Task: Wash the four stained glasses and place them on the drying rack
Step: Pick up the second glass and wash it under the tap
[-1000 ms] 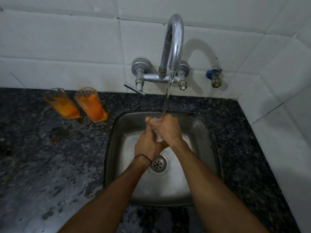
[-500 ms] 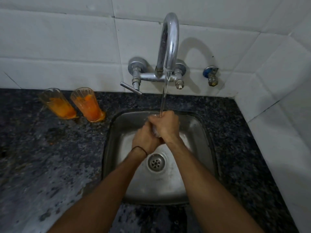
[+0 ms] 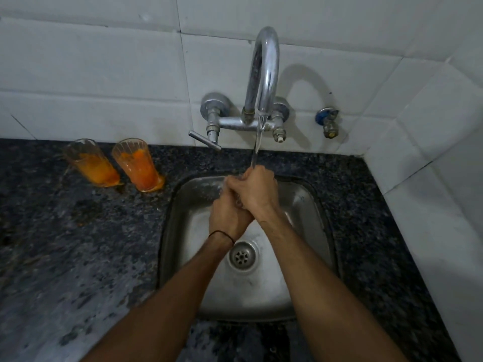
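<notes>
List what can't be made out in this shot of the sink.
- Head view: whatever the left hand and right hand clasp under the tap water is hidden by the hands themselves.
- Drying rack: outside the frame.
- Only two stained glasses show on the counter; the others are unseen.

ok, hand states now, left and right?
Left hand: closed, contents hidden.
Right hand: closed under the tap stream, contents hidden.
</notes>
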